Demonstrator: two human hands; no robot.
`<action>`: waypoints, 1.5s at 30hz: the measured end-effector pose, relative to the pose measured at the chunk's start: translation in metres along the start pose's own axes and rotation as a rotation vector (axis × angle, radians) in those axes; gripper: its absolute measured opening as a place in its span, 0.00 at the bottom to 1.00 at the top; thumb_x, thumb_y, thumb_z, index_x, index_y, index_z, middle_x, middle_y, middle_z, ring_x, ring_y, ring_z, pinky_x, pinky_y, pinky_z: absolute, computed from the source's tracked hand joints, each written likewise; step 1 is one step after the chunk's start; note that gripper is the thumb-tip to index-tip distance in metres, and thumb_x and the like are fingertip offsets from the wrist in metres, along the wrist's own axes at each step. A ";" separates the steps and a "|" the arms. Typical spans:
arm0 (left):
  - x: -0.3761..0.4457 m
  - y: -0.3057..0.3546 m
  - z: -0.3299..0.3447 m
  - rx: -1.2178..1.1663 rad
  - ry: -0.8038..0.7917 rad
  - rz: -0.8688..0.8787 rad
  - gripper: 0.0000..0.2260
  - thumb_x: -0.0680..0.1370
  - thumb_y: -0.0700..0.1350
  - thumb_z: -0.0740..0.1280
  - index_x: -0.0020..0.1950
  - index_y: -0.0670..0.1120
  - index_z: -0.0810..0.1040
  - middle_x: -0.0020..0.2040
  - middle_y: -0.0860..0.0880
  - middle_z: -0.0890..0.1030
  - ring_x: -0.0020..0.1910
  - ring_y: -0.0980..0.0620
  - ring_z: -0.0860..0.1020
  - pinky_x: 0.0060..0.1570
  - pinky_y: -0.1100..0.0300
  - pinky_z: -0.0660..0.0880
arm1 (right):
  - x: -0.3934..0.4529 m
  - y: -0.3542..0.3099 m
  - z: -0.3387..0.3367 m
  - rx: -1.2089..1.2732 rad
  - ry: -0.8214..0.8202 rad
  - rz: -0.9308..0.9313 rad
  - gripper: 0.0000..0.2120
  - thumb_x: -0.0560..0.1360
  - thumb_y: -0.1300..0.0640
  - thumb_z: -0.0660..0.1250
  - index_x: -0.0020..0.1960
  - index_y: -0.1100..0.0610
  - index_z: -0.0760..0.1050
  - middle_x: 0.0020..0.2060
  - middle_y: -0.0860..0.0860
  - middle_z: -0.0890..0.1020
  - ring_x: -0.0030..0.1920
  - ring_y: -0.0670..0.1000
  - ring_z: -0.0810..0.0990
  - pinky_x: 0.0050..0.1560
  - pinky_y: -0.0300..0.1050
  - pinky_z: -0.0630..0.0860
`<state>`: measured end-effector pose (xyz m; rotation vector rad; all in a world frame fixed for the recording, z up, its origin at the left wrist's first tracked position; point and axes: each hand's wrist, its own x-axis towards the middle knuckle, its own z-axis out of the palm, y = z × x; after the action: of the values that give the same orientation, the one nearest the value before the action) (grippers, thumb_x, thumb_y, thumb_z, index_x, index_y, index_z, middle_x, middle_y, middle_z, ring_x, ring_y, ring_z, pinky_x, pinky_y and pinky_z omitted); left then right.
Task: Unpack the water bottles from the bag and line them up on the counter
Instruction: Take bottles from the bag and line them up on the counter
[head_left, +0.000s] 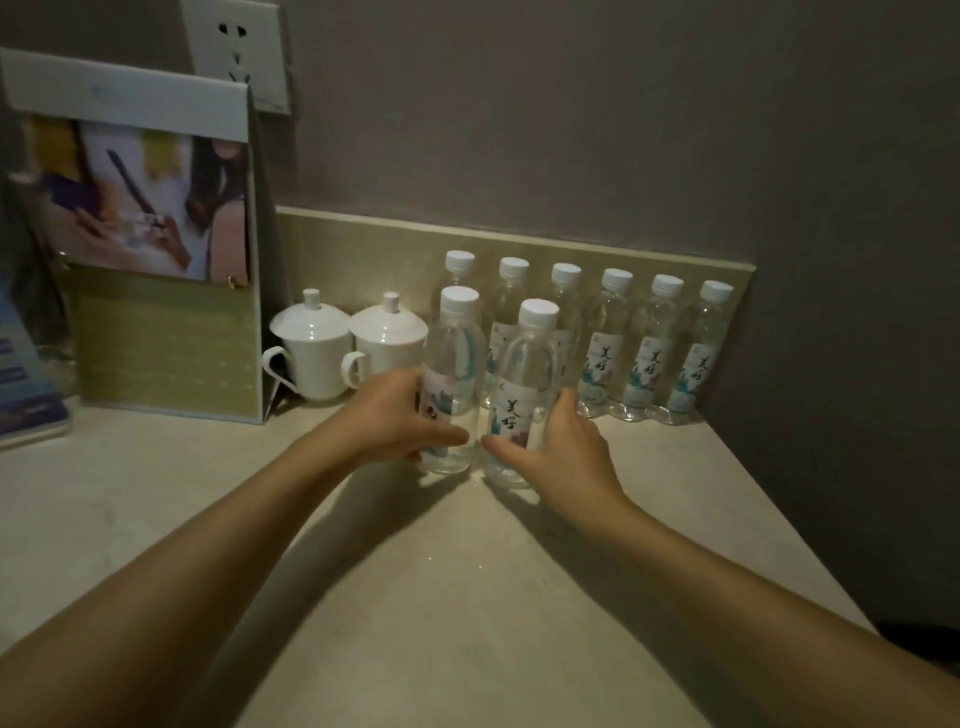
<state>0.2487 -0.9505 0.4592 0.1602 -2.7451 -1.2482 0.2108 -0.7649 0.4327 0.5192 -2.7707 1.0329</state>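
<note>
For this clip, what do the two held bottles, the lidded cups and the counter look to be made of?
Two held clear water bottles: thin see-through plastic, probably, with white caps and paper-like labels. Two white lidded cups: glazed ceramic, judging by the glossy highlights. Beige counter: matte, faintly mottled, stone or laminate; cannot tell which.

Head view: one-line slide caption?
Left hand and right hand each grip a bottle before the six-bottle row on the counter.

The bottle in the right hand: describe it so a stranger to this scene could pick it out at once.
Start at the row of six water bottles lined along the backsplash of the counter. Two more stand in front of it, each held by a hand. The right-hand bottle, gripped by the right hand, is the front one whose label shows dark calligraphy facing the camera.
</note>
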 end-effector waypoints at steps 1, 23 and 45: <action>0.001 -0.003 0.003 -0.029 0.014 0.011 0.18 0.69 0.45 0.78 0.56 0.50 0.77 0.49 0.50 0.83 0.41 0.57 0.82 0.33 0.64 0.80 | 0.000 0.001 0.002 0.023 0.013 0.000 0.33 0.68 0.39 0.73 0.62 0.54 0.62 0.55 0.51 0.81 0.51 0.54 0.82 0.48 0.47 0.78; 0.015 -0.014 0.065 -0.065 0.450 -0.029 0.17 0.69 0.47 0.78 0.53 0.45 0.77 0.46 0.53 0.78 0.44 0.54 0.80 0.41 0.62 0.79 | 0.024 0.018 0.016 0.034 0.047 0.077 0.37 0.71 0.42 0.72 0.70 0.59 0.61 0.66 0.54 0.70 0.64 0.56 0.73 0.60 0.49 0.75; 0.046 -0.026 0.077 0.004 0.601 -0.008 0.20 0.69 0.54 0.77 0.55 0.46 0.78 0.51 0.49 0.80 0.49 0.51 0.78 0.49 0.52 0.80 | 0.047 0.016 0.022 0.046 0.049 0.111 0.32 0.75 0.47 0.69 0.71 0.60 0.61 0.69 0.57 0.70 0.69 0.58 0.69 0.64 0.53 0.71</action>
<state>0.1927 -0.9171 0.3930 0.4622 -2.2268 -0.9888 0.1610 -0.7806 0.4184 0.3439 -2.7652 1.1196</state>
